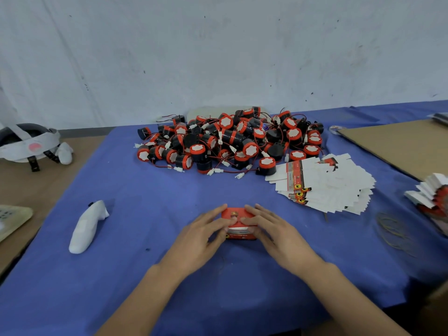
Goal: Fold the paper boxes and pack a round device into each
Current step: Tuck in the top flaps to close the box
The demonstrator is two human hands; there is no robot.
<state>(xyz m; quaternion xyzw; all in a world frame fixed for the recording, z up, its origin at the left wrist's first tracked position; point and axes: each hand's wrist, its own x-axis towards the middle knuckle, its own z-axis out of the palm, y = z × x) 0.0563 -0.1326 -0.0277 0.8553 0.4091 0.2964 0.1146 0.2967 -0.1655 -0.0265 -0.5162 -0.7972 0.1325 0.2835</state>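
Note:
A small red and white paper box [238,224] stands on the blue cloth in front of me. My left hand [203,235] holds its left side, fingers laid over the top and thumb on the near face. My right hand [271,232] holds the right side the same way. Behind the box lies a heap of several round black and red devices [230,139] with red wires and white plugs. A fanned stack of flat unfolded boxes [324,185] lies to the right of the heap. Whether a device sits inside the held box is hidden.
A white glove-like object [87,226] lies at the left on the blue cloth [135,275]. A headset [29,144] rests at far left. Brown cardboard [400,144] and another stack of flat boxes [434,197] are at right. Rubber bands [392,229] lie near them.

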